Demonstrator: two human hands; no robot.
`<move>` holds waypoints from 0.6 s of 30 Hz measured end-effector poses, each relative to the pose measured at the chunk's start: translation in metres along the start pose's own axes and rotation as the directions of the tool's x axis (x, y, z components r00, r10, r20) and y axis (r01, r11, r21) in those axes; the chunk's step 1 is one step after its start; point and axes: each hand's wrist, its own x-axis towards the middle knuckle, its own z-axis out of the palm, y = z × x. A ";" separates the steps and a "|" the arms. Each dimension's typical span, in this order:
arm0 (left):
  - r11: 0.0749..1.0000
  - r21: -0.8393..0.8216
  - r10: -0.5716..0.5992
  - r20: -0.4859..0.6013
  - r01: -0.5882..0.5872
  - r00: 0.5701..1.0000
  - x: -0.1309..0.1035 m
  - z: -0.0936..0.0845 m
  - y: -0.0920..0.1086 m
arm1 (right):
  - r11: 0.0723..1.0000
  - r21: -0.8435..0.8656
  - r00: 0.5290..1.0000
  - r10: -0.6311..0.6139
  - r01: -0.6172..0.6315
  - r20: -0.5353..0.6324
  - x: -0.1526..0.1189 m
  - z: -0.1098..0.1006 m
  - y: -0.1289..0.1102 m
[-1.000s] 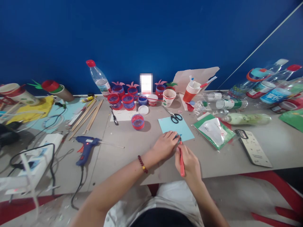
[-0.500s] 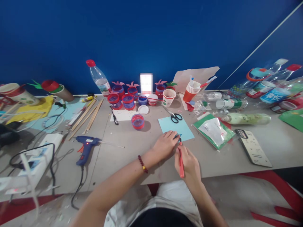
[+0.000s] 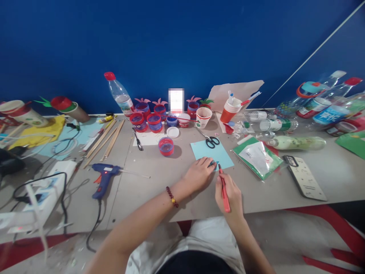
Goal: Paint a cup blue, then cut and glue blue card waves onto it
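My left hand (image 3: 201, 173) lies palm down at the lower edge of a light blue paper sheet (image 3: 225, 154). Its fingertips press on a small blue-green piece (image 3: 216, 163), mostly hidden under the fingers. In my right hand (image 3: 231, 192), closed around it, is a slim red tool with a dark tip (image 3: 224, 194); whether it is a marker or a craft knife I cannot tell. The tip points forward, just right of the blue-green piece. Scissors with black handles (image 3: 212, 142) rest on the sheet's upper part.
Red-and-purple cups (image 3: 154, 122) and a paper cup (image 3: 204, 117) line the back. A blue glue gun (image 3: 104, 179), wooden sticks (image 3: 112, 140) and a power strip (image 3: 54, 190) lie left. Rightward are a green packet (image 3: 258, 158), a phone (image 3: 305, 178) and plastic bottles (image 3: 296, 143).
My right hand has drawn slightly right and back, taking the red tool's tip away from the blue-green piece. My left hand stays nearly in place.
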 end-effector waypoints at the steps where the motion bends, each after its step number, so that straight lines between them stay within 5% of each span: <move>1: 1.000 0.001 0.001 -0.003 -0.001 1.000 0.000 0.000 0.000 | 1.000 0.000 1.000 0.003 -0.003 -0.002 0.000 0.001 0.000; 18: 1.000 0.006 -0.004 0.000 0.004 1.000 0.000 -0.002 0.001 | 1.000 -0.022 0.999 -0.010 0.009 -0.036 0.002 0.007 -0.001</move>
